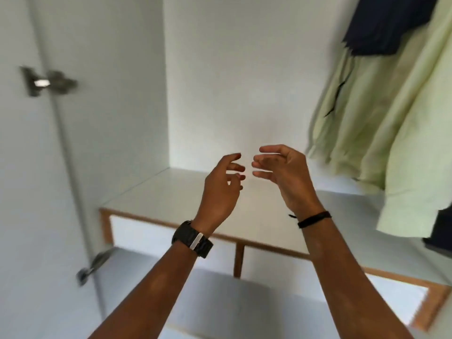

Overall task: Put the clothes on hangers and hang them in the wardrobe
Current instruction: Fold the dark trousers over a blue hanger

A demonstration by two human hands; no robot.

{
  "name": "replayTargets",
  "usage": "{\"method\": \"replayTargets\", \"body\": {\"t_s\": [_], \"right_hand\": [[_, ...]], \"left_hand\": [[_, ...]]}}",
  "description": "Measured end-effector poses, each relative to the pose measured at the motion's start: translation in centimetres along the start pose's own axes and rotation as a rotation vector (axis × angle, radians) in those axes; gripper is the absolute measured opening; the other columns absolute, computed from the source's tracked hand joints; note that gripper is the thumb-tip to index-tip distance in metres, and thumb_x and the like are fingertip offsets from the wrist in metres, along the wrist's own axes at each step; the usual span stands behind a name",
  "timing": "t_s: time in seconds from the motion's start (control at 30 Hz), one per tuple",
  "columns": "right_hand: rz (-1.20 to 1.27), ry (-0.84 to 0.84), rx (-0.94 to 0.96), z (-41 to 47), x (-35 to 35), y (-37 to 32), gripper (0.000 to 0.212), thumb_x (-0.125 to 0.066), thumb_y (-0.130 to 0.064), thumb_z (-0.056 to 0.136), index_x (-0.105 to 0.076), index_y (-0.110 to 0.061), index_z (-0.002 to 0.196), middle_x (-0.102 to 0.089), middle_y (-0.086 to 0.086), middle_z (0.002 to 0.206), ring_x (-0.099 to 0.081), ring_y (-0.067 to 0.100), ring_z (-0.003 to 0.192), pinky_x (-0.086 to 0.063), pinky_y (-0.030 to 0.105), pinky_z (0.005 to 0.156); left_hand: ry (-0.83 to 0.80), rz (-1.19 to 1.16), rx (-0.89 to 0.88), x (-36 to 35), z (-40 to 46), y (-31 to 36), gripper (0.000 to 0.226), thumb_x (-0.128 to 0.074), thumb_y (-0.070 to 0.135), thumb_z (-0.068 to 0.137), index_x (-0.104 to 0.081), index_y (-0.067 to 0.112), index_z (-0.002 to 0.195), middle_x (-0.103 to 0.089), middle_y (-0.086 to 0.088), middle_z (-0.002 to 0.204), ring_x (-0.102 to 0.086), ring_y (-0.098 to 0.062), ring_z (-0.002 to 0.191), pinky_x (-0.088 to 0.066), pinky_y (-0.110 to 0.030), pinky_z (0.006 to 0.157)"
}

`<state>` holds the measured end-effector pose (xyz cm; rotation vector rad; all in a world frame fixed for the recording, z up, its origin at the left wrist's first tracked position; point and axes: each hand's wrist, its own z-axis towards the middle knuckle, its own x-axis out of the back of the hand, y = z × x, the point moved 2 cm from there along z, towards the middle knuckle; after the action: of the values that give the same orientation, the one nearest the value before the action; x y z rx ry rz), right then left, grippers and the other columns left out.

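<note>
I look into a white wardrobe [232, 69]. A pale green shirt [381, 123] hangs at the upper right, with a dark navy garment [384, 23] hanging beside it higher up. No hanger or rail shows in the frame. My left hand [222, 189] and my right hand [283, 174] are raised side by side in front of the wardrobe's middle, fingertips facing each other a small gap apart. Both hold nothing and their fingers are loosely spread. The right hand is just left of the green shirt's hem, not touching it.
A white shelf top [171, 199] with wood-edged drawers [156, 234] lies below my hands. The open wardrobe door [19, 167] stands at the left with two metal hinges [46, 81]. Another dark garment [440, 231] hangs at the far right edge.
</note>
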<state>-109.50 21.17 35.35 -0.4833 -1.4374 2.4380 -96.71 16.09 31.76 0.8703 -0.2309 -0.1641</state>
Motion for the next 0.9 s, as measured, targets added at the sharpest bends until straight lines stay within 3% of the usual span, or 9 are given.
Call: {"method": "replayTargets", "body": {"t_s": [0.23, 0.43, 0.63, 0.83, 0.9], "right_hand": [[0.109, -0.342, -0.358, -15.8, -5.7, 7.8, 0.016, -0.059, 0.008, 0.086, -0.062, -0.005, 0.094, -0.067, 0.016, 0.085, -0.069, 0.021, 0.074, -0.056, 0.027, 0.062], [0.105, -0.632, -0.591, -30.1, -10.5, 10.1, 0.016, -0.059, 0.008, 0.086, -0.063, 0.001, 0.1, -0.068, 0.016, 0.084, -0.07, 0.02, 0.071, -0.056, 0.026, 0.062], [0.083, -1.017, -0.775, -45.5, -17.1, 9.6, 0.019, -0.061, 0.007, 0.085, -0.063, -0.001, 0.102, -0.069, 0.019, 0.091, -0.07, 0.025, 0.077, -0.059, 0.027, 0.066], [0.081, -1.413, -0.891, -60.6, -22.7, 7.5, 0.018, -0.058, 0.009, 0.086, -0.061, 0.001, 0.102, -0.066, 0.016, 0.081, -0.066, 0.018, 0.069, -0.058, 0.023, 0.064], [0.082, -1.556, -0.913, -66.2, -24.1, 6.5, 0.015, -0.057, 0.01, 0.087, -0.06, -0.002, 0.096, -0.065, 0.016, 0.079, -0.066, 0.015, 0.066, -0.057, 0.022, 0.062]], "left_hand": [[0.297, 0.113, 0.325, 7.7, -19.1, -0.8, 0.037, -0.041, -0.005, 0.094, -0.053, 0.02, 0.119, -0.063, 0.0, 0.096, -0.067, -0.019, 0.087, -0.057, -0.028, 0.077], [0.566, 0.164, 0.629, 12.7, -36.8, 2.3, 0.035, -0.042, -0.006, 0.094, -0.054, 0.017, 0.117, -0.064, -0.004, 0.095, -0.068, -0.021, 0.084, -0.058, -0.033, 0.077], [0.876, 0.315, 0.793, 17.6, -52.1, 7.3, 0.033, -0.045, -0.006, 0.094, -0.054, 0.013, 0.12, -0.064, -0.006, 0.097, -0.067, -0.007, 0.076, -0.056, -0.023, 0.071], [1.238, 0.348, 0.889, 20.9, -66.7, 12.8, 0.038, -0.041, -0.012, 0.09, -0.052, 0.006, 0.122, -0.064, -0.001, 0.087, -0.065, -0.015, 0.075, -0.057, -0.03, 0.073], [1.396, 0.332, 0.91, 21.6, -71.7, 15.0, 0.039, -0.039, -0.016, 0.089, -0.052, 0.005, 0.119, -0.061, -0.001, 0.084, -0.063, -0.01, 0.07, -0.056, -0.024, 0.067]]}}
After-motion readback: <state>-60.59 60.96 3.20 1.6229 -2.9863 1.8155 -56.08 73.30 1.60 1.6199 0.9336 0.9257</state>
